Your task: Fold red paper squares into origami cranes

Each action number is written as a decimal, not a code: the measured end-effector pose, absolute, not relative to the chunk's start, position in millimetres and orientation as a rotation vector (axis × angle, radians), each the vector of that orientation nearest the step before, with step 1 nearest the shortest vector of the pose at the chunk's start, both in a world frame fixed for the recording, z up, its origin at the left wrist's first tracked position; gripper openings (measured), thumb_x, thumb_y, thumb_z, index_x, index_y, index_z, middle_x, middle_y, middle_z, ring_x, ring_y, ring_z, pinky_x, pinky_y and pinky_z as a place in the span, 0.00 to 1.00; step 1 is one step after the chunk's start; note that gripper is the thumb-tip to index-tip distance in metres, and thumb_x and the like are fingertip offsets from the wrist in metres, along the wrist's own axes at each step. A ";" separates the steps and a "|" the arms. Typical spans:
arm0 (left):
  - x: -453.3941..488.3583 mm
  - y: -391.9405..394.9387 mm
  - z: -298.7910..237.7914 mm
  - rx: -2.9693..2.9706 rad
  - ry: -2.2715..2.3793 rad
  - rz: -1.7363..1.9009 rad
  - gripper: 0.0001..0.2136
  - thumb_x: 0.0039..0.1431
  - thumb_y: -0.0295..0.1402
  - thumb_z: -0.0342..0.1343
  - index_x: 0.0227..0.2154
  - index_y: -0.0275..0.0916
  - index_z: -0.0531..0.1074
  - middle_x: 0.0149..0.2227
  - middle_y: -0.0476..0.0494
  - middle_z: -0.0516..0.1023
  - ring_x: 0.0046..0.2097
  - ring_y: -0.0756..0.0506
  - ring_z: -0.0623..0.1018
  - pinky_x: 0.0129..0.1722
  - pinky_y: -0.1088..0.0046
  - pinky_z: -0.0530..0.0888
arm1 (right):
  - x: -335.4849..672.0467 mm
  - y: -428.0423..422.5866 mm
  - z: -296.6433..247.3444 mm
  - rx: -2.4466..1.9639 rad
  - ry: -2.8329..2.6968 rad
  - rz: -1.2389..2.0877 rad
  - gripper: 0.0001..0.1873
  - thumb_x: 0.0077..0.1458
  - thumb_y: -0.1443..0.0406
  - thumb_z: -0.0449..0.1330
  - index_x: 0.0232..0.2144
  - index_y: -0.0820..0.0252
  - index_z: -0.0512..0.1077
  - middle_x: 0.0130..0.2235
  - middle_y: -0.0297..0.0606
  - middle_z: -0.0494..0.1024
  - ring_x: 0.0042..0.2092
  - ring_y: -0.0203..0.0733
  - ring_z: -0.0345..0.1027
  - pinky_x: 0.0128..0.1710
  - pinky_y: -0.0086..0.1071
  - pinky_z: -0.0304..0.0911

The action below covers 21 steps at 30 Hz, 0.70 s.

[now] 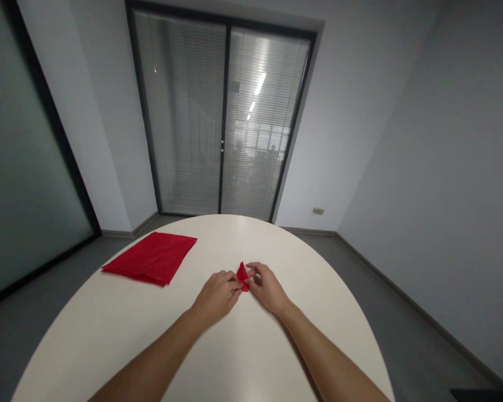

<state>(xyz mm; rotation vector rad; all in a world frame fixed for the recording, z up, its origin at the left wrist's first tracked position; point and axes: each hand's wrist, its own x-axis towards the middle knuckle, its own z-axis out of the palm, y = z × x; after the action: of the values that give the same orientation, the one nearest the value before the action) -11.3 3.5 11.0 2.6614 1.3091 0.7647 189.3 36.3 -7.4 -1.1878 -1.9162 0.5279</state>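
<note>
In the head view, my left hand (217,295) and right hand (267,287) each hold in a closed grip the small folded red paper (242,275), at the middle of the tabletop (235,352). The red sheets (151,258) lie far left.

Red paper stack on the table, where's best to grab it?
Probably pinch its near corner, the one toward the left hand: the red paper stack lies flat on the table, so only a corner or edge can be lifted.
</note>
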 end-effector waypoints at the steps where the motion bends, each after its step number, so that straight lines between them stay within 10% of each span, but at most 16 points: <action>1: -11.5 3.5 10.3 2.666 1.295 0.773 0.09 0.66 0.28 0.56 0.42 0.44 0.81 0.43 0.45 0.80 0.46 0.42 0.77 0.49 0.64 0.72 | 189.6 36.7 -7.8 -1.181 -1.909 0.536 0.24 0.55 0.72 0.63 0.55 0.59 0.72 0.42 0.40 0.81 0.47 0.47 0.73 0.53 0.41 0.65; 9: -9.2 11.1 2.5 2.293 1.553 0.988 0.13 0.64 0.26 0.56 0.50 0.39 0.75 0.50 0.42 0.80 0.51 0.42 0.78 0.52 0.64 0.73 | 190.7 31.9 5.2 -1.176 -2.049 0.438 0.10 0.55 0.73 0.62 0.36 0.57 0.80 0.38 0.38 0.81 0.45 0.47 0.72 0.49 0.38 0.65; 21: -10.8 11.5 4.5 2.307 1.460 0.899 0.06 0.62 0.25 0.58 0.38 0.41 0.79 0.42 0.46 0.82 0.47 0.44 0.78 0.49 0.69 0.72 | 202.7 28.8 13.1 -1.089 -2.227 0.524 0.18 0.59 0.71 0.59 0.47 0.51 0.82 0.43 0.39 0.84 0.56 0.48 0.71 0.57 0.40 0.64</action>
<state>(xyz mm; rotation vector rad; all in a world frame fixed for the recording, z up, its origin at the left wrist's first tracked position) -10.8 11.5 4.5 2.3067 1.4604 0.8990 202.7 28.8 13.1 -1.0891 -2.2266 0.5235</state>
